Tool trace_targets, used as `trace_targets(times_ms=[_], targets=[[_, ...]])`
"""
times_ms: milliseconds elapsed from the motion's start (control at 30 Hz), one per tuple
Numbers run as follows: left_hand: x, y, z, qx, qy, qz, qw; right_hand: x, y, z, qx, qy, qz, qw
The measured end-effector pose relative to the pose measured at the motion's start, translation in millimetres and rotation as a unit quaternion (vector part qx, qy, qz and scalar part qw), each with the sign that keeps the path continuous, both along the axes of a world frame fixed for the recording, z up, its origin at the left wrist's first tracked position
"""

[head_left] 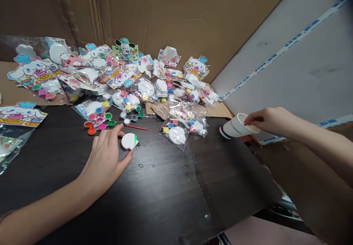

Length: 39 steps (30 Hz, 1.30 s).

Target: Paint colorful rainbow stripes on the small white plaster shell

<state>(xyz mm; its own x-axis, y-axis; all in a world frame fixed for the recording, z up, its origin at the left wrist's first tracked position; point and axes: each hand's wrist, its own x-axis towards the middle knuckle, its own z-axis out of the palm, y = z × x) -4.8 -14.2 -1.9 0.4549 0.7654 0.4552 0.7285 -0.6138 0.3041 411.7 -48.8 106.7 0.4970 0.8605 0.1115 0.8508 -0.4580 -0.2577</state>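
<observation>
My left hand [106, 151] has its thumb and fingertips around the edge of a small white plaster piece [127, 141] with a scalloped rim. Bright green paint marks its right side, and the piece lies on the dark table. Over at the right, my right hand [266, 121] is pinched at the mouth of a white paper cup [234, 128]. Its fingertips dip inside the rim, so what they hold is hidden. Beyond my left hand are small open paint pots [102, 126] in pink, orange and green, and a thin red paintbrush [136, 127].
Bagged plaster painting kits [146, 88] with cartoon cards are heaped along the cardboard wall [179, 20] at the back. A clear bag [13, 145] lies at the left. Water drops [141, 165] dot the table [154, 201], whose right edge is near the cup.
</observation>
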Motion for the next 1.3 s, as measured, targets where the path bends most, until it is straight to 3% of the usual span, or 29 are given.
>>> trace_targets(times_ms=[100,267,500,833,1300], targets=[[0.1,0.3,-0.2,0.0,-0.001,0.0,1.0,2.7,4.5,1.0,-0.1,0.014,0.024,0.995],[0.3,0.1,0.3,-0.005,0.001,-0.003,1.0,3.8,3.1,7.6,-0.14,0.016,0.029,0.99],[0.7,0.0,0.3,0.001,0.002,-0.002,1.0,3.9,3.6,12.9,-0.149,0.018,0.013,0.989],[0.5,-0.9,2.0,-0.003,0.004,-0.002,1.0,2.4,3.8,7.5,-0.165,0.007,-0.002,0.986],[0.9,-0.5,1.0,-0.002,0.001,-0.01,1.0,-1.0,-1.9,14.3,-0.12,0.015,-0.018,0.993]])
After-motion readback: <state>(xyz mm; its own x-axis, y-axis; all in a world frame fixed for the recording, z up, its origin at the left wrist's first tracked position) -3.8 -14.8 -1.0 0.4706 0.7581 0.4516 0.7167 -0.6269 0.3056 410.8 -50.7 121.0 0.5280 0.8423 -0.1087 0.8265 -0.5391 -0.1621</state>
